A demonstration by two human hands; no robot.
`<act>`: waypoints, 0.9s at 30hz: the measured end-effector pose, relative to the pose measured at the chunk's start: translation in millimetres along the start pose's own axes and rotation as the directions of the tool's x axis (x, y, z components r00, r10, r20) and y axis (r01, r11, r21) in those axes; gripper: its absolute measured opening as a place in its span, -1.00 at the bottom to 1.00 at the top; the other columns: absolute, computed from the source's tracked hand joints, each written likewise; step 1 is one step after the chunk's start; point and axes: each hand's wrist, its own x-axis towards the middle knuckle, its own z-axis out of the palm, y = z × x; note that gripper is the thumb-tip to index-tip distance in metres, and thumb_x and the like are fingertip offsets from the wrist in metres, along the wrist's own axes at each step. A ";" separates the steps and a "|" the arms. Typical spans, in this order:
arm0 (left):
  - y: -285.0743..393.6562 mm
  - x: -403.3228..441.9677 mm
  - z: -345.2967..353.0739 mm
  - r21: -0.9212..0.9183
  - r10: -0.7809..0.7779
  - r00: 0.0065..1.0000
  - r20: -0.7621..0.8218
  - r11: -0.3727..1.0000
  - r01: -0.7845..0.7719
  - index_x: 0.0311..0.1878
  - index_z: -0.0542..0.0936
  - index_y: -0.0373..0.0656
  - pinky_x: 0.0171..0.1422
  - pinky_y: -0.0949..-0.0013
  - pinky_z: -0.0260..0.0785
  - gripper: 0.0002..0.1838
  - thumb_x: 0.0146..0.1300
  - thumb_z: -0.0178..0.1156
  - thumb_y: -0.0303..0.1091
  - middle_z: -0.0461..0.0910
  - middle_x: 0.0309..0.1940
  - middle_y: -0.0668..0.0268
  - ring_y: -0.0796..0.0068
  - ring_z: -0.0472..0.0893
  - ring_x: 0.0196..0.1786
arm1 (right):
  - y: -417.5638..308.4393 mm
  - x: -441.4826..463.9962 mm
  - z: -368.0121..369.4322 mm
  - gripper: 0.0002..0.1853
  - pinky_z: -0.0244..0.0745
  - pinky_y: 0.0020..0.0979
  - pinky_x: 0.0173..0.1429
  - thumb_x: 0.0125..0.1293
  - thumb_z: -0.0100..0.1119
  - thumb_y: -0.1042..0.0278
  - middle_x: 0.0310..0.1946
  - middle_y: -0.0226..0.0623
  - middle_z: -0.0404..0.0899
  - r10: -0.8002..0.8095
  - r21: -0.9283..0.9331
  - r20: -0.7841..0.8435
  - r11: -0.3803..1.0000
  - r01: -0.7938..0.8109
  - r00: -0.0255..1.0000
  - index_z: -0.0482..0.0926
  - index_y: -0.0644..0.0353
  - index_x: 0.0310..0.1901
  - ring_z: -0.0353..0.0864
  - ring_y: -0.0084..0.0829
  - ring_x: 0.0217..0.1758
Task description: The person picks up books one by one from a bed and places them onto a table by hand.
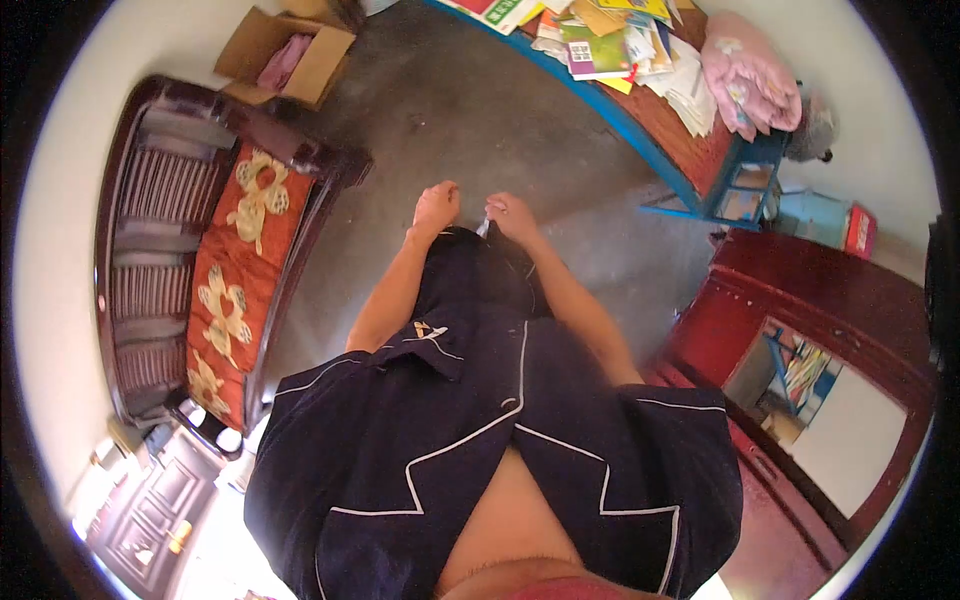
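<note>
My left hand point(437, 207) is held out in front of my body with its fingers curled closed; what it holds, if anything, is hidden. A short distance to its right, my right hand point(508, 215) is also closed, its fingers pinched together. A small pale item point(484, 228) shows just below the right fingertips, too small to name. Both hands are above dark cloth point(468, 275) that covers my lap or legs. The two hands do not touch. I wear a dark shirt point(455, 400) with white piping.
A wooden bench point(165, 200) with an orange cushion point(245, 300) stands left. An open cardboard box point(235, 60) is behind it. At upper right, a blue-edged table point(690, 150) holds papers, books and a pink bundle point(745, 75). A dark red cabinet point(830, 290) with a mirror stands right.
</note>
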 end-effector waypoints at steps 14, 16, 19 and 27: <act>100.5 227.6 11.6 0.099 0.154 0.965 0.213 0.979 -0.178 -0.21 0.59 -0.19 -0.06 0.13 0.41 -0.73 0.15 -0.02 -0.29 0.60 -0.32 0.04 0.00 0.57 -0.21 | -7.6 190.3 -111.5 -0.76 0.48 -0.37 -0.17 0.16 0.13 0.27 -0.36 -0.22 0.62 0.093 0.398 -0.145 0.917 -0.028 0.985 0.54 0.25 -0.21 0.63 -0.31 -0.30; 121.2 251.3 22.0 0.038 0.146 0.971 0.189 0.987 -0.156 -0.23 0.59 -0.21 -0.05 0.14 0.41 -0.74 0.14 -0.01 -0.30 0.59 -0.31 0.03 0.01 0.57 -0.21 | -10.5 216.0 -138.9 -0.74 0.47 -0.35 -0.15 0.18 0.09 0.23 -0.36 -0.20 0.63 0.040 0.235 -0.201 0.972 0.009 0.979 0.54 0.25 -0.22 0.63 -0.28 -0.28; 142.6 284.9 39.2 0.017 0.202 0.966 0.160 0.978 -0.208 -0.24 0.59 -0.21 -0.04 0.16 0.40 -0.75 0.14 0.00 -0.31 0.59 -0.31 0.02 0.02 0.57 -0.20 | -12.3 239.6 -172.6 -0.75 0.47 -0.35 -0.13 0.18 0.07 0.25 -0.38 -0.18 0.63 0.043 0.214 -0.226 0.977 0.007 0.973 0.55 0.24 -0.23 0.63 -0.28 -0.29; 181.0 345.9 48.0 0.002 0.180 0.961 0.209 0.983 -0.184 -0.22 0.59 -0.20 -0.03 0.15 0.39 -0.75 0.15 0.00 -0.31 0.59 -0.31 0.02 0.00 0.56 -0.18 | -2.6 291.1 -220.5 -0.75 0.49 -0.36 -0.15 0.14 0.09 0.28 -0.35 -0.15 0.63 0.140 0.283 -0.263 0.957 -0.062 0.955 0.55 0.29 -0.25 0.64 -0.33 -0.29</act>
